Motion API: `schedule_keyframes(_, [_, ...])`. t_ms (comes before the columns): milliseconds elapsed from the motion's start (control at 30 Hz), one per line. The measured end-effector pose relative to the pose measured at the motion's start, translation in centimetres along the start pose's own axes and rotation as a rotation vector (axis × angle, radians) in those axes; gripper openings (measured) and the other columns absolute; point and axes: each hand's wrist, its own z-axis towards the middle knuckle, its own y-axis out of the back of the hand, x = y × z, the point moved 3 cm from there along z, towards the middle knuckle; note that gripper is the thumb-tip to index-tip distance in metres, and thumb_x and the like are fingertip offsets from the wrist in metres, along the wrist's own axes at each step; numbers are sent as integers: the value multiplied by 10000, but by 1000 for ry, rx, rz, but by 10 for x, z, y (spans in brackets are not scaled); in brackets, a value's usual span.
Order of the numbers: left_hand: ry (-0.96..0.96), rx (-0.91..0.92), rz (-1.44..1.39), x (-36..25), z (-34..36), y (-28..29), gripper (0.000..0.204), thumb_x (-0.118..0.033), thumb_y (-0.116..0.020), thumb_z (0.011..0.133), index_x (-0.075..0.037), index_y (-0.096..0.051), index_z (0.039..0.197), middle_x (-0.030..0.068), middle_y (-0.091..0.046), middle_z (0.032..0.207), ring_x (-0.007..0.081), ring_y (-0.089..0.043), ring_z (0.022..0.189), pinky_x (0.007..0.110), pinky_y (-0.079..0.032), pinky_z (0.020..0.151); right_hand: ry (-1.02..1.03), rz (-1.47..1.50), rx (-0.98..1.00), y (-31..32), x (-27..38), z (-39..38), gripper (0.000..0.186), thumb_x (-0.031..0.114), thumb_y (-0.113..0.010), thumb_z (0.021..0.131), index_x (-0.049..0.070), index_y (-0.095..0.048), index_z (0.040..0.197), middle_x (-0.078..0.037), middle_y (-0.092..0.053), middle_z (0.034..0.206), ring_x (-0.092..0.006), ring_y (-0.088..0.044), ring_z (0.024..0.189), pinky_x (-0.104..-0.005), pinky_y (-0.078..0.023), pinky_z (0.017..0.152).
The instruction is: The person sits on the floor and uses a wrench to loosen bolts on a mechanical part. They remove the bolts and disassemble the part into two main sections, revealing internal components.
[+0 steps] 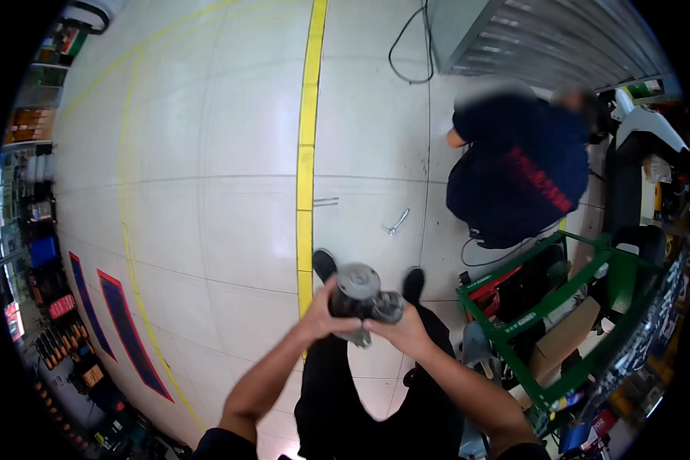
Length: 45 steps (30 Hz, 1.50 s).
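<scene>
Both my hands are wrapped round a grey and black metal part that looks like a starter motor (358, 283), held up over the floor between my feet. Its wide round end faces up, and a smaller, darker cylinder sits against its right side. My left hand (323, 316) grips the large cylinder from the left. Under the smaller one, my right hand (404, 331) holds the right side, its thumb close to the left thumb. Fingers curled beneath the part are hidden. On the floor ahead lie a silver ratchet wrench (397, 222) and two thin rods (326, 202).
A person in a dark shirt (517, 169) crouches at the right. Nearer stands a green metal frame cart (506, 331) with a cardboard piece (563, 345). A black cable (392, 61) lies by the grey shutter (560, 38). Shelves with tools (61, 345) line the left.
</scene>
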Motion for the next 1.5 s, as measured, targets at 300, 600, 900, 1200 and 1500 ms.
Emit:
schedule_keyframes(300, [-79, 294, 324, 226, 206, 143, 807, -297, -1017, 795, -13, -634, 1446, 118, -805, 1262, 194, -735, 1124, 397, -570, 1060, 113, -611, -154, 59, -163, 237, 529, 192, -1004, 802, -36, -728, 1191, -158, -820, 971, -247, -815, 893, -375, -653, 824])
schedule_keyframes(600, [-247, 263, 120, 264, 295, 179, 665, -299, -964, 905, -33, -677, 1442, 141, -732, 1382, 264, -685, 1294, 411, -535, 1144, 417, -1153, 6, 99, -143, 338, 587, 193, -959, 712, -12, -727, 1211, -194, -787, 1020, -386, -810, 895, -441, -655, 801])
schedule_keyframes(900, [-965, -108, 970, 182, 234, 178, 392, -112, -912, 807, -84, -803, 1183, 171, -673, 1400, 399, -633, 1390, 474, -547, 1099, 633, -1224, 112, 77, -139, 355, 632, 169, -958, 709, 23, -680, 1257, -162, -757, 1015, -378, -796, 855, -437, -644, 725])
schedule_keyframes(1200, [-769, 27, 883, 198, 237, 183, 280, -78, -906, 831, -71, -765, 1073, 86, -699, 1230, 350, -689, 1286, 448, -614, 967, 601, -1182, 183, 75, -163, 356, 629, 165, -963, 714, 16, -672, 1251, -157, -748, 981, -367, -796, 807, -432, -642, 695])
schedule_keyframes(1500, [-902, 11, 962, 190, 234, 178, 240, -70, -906, 847, -51, -750, 1028, 79, -703, 1168, 342, -701, 1286, 416, -633, 918, 643, -1209, 184, 72, -162, 348, 633, 174, -970, 707, 21, -666, 1241, -148, -743, 992, -364, -792, 825, -442, -642, 703])
